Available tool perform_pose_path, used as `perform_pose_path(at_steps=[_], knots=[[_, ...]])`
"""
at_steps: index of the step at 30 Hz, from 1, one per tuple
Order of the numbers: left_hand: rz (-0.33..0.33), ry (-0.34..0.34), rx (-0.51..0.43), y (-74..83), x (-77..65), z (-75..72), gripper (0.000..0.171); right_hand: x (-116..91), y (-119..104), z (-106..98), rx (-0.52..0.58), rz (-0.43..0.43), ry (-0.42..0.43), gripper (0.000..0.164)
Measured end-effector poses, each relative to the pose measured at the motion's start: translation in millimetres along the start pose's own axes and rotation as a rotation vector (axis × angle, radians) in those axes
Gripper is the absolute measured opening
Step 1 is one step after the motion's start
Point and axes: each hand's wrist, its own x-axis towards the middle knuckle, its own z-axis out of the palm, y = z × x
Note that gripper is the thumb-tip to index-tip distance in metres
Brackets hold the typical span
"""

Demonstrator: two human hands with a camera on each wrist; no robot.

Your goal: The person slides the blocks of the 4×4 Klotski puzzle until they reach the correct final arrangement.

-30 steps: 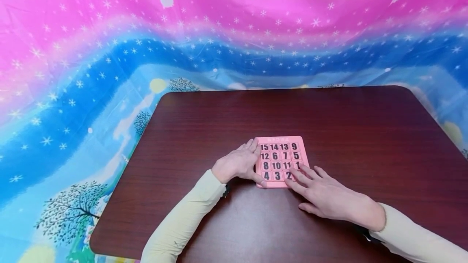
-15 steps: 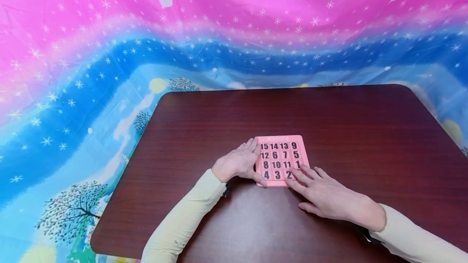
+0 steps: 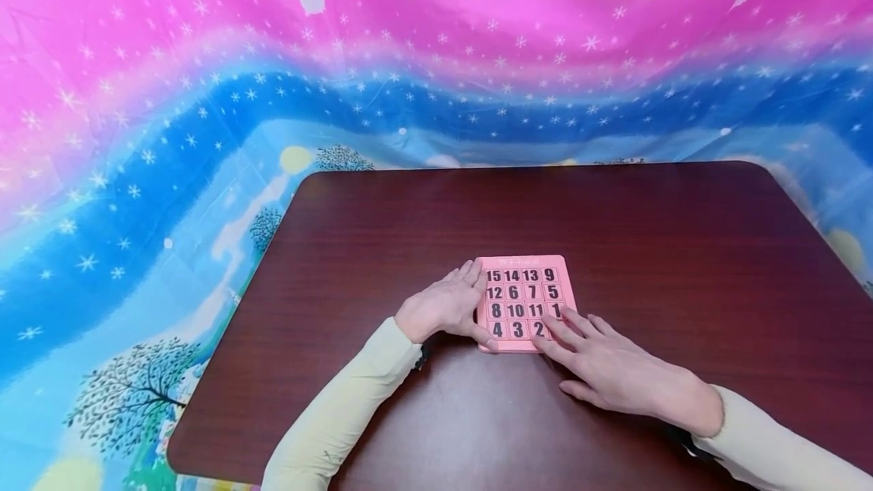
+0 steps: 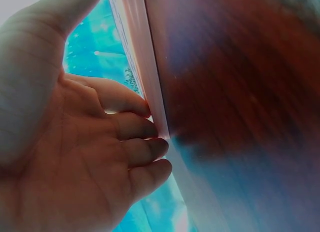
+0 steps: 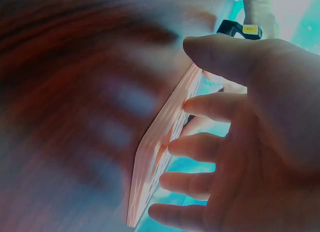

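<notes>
A pink number slide puzzle (image 3: 521, 301) lies flat on the table, its black numerals facing up. The rows read 15 14 13 9, then 12 6 7 5, then 8 10 11 1, then 4 3 2, with the lower right cell hidden under fingers. My left hand (image 3: 446, 305) holds the puzzle's left side, thumb at the near left corner and bent fingers against the edge. My right hand (image 3: 614, 362) reaches over the near right corner, its spread fingers close to the 1 and 2 tiles. In the right wrist view, those fingers (image 5: 197, 144) extend over the puzzle's rim (image 5: 150, 162).
The dark reddish-brown wooden table (image 3: 382, 226) has rounded corners and extends around the puzzle on all sides. A pink and blue patterned cloth (image 3: 423, 36) hangs behind it and down its left side. A black strap piece with a yellow label (image 5: 250, 30) shows on the left wrist.
</notes>
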Motion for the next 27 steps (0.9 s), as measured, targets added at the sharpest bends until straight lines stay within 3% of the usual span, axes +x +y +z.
perform_pose_path(at_steps=[13, 27], knots=[[-0.001, -0.004, -0.007, 1.2, -0.6, -1.7, 0.123, 3.2, -2.4, 4.6, -0.038, 0.001, 0.043, 0.064], [-0.012, -0.026, -0.023, 1.0, 0.9, -2.7, 0.128, -6.7, 4.9, -4.2, 0.004, 0.079, -0.050, 0.057]])
